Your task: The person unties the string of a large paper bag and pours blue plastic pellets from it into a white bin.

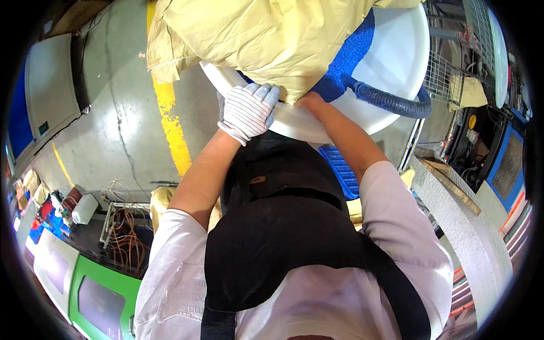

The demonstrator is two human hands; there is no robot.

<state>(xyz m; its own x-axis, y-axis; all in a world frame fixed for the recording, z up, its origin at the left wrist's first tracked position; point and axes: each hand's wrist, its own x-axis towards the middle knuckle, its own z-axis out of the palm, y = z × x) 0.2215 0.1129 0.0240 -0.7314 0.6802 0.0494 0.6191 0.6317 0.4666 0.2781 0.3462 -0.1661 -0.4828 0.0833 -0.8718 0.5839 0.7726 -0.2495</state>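
Observation:
A large crumpled yellow paper sack [243, 34] leans over the near side of a round white tub [405, 42]. Blue granules [348, 59] lie inside the tub, to the right of the sack. My left hand [249, 110], in a white glove with thin stripes, is closed on the sack's lower edge at the near rim. Bare, my right hand [309, 102] grips the sack's bottom edge just right of it; its fingertips are partly hidden by the sack. A dark ribbed hose [388, 101] dips into the granules and bends over the tub's right rim.
A blue slatted plastic piece [341, 170] is on the floor by my right forearm. Wire mesh racks [445, 79] stand right of the tub. A yellow floor line [170, 124] runs on the left. Coiled orange cables [126, 238] and a green-framed machine [102, 300] are at lower left.

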